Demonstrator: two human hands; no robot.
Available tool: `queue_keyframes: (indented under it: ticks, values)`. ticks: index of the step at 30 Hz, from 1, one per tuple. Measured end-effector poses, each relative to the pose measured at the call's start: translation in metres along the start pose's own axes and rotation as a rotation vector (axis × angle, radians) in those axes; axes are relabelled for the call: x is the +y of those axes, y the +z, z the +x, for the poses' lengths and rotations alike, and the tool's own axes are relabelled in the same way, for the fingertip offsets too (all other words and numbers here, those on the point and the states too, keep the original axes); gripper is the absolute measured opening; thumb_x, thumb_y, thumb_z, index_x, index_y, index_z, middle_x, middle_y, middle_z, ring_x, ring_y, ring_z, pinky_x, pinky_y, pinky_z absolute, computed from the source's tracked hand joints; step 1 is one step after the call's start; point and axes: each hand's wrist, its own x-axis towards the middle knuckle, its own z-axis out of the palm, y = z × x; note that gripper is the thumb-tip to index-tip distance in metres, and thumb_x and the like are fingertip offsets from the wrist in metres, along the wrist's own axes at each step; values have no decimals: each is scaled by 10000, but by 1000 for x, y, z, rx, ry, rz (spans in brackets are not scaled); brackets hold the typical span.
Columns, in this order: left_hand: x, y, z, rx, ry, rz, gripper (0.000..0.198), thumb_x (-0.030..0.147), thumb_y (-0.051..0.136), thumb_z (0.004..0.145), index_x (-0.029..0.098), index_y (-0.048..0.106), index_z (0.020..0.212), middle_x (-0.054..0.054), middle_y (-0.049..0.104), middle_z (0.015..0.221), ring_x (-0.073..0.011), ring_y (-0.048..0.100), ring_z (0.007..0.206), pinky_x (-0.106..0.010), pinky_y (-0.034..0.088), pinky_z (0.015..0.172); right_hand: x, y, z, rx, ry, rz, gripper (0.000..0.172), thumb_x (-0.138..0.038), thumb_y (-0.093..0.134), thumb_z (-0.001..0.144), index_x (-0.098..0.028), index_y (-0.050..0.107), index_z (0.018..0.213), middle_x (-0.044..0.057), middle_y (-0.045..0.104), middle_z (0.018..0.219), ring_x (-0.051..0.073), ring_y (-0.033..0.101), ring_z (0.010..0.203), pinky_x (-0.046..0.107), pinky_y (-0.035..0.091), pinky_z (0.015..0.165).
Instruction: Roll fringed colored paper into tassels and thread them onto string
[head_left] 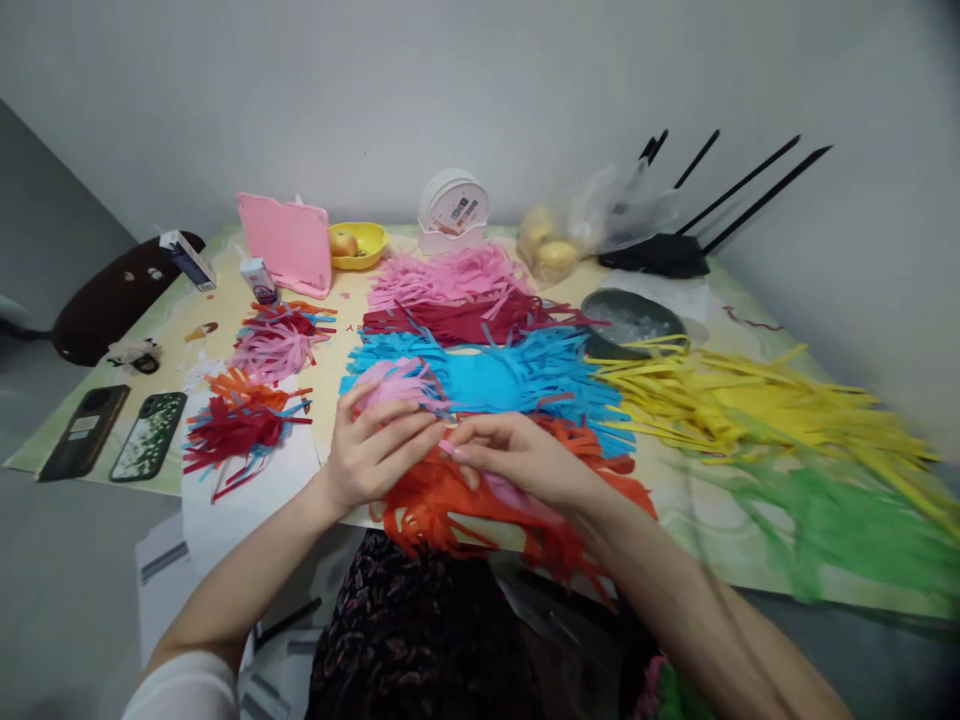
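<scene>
My left hand (pixel 382 445) is closed around a bunch of pink fringed paper (pixel 401 383), whose cut ends stick out beyond the fingers. Close beside it, my right hand (pixel 517 455) pinches the pink paper with thumb and fingers, and more pink strips hang below that palm. Both hands are over a pile of orange-red fringed paper (pixel 424 510) at the table's near edge. Just behind them lies blue fringed paper (pixel 484 378), then a dark red layer (pixel 457 320) and a pink layer (pixel 450 275). The exact grip between the fingertips is partly hidden.
Mixed-colour tassels (pixel 247 425) lie left, near two phones (pixel 148 437). A pink tablet case (pixel 289 240), yellow bowl (pixel 367 245) and white round holder (pixel 453 210) stand behind. To the right are yellow fringe (pixel 750 400), green fringe (pixel 847 515), a dark plate (pixel 630 322) and a black router (pixel 660 255).
</scene>
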Motion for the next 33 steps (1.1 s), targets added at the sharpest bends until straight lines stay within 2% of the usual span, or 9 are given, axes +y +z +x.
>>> queue_keyframes:
  ticks: [8,17,19,21,22,24,25,28,33]
  values:
    - [28,27,19,258,-574,-537,108,238,665,898,238,772,884,-40,775,857,-203,655,981,-376,516,895,-3,17,5,299,-283,52,275,-464,668,865,-193,709,887,-18,649,581,126,602,539,263,503,591]
    - [34,40,30,279,-802,-781,146,303,685,882,224,792,942,-82,762,1044,-243,638,1150,-399,471,1041,-2,16,11,490,-550,-470,120,-175,538,919,-227,586,1016,30,723,927,141,707,825,248,547,734]
    - [28,43,31,341,-839,-742,137,310,681,885,220,783,893,-68,764,991,-221,656,1098,-364,491,1004,-2,-9,12,433,-588,-624,151,-208,548,924,-225,602,1065,45,727,984,155,703,879,268,545,785]
    - [22,43,31,487,-861,-673,144,324,670,894,213,756,863,-41,753,905,-188,673,1006,-325,506,960,-2,-60,13,484,-519,-829,189,-291,568,924,-217,647,1078,65,728,1055,191,685,969,313,528,869]
    - [18,42,31,563,-869,-646,151,335,665,899,208,739,864,-26,739,854,-170,673,949,-311,508,944,-2,-93,15,636,-392,-919,211,-312,536,944,-207,666,1073,74,726,1081,201,676,992,327,518,892]
    - [13,38,31,657,-890,-636,175,360,651,907,197,705,875,0,695,779,-141,656,837,-288,510,909,1,-167,19,1006,94,-1110,340,-266,364,1009,-185,669,1137,92,706,1166,202,655,1055,327,505,908]
    - [12,35,31,659,-905,-643,187,372,646,910,193,693,882,7,675,765,-132,642,797,-274,510,884,4,-201,22,1036,232,-1135,367,-225,347,1006,-132,666,1164,147,693,1187,241,643,1089,364,500,915]
    - [11,31,30,545,-953,-627,210,386,630,916,187,679,872,10,652,763,-121,623,759,-230,502,808,24,-274,35,920,474,-1161,231,-234,533,961,-95,700,1038,159,709,1059,264,669,1005,387,529,869]
    - [12,36,29,377,-992,-569,209,381,656,888,188,721,841,-10,716,836,-127,654,808,-198,496,770,59,-305,55,684,682,-1225,343,-353,636,935,-158,609,1216,91,631,1212,214,644,1048,407,559,877]
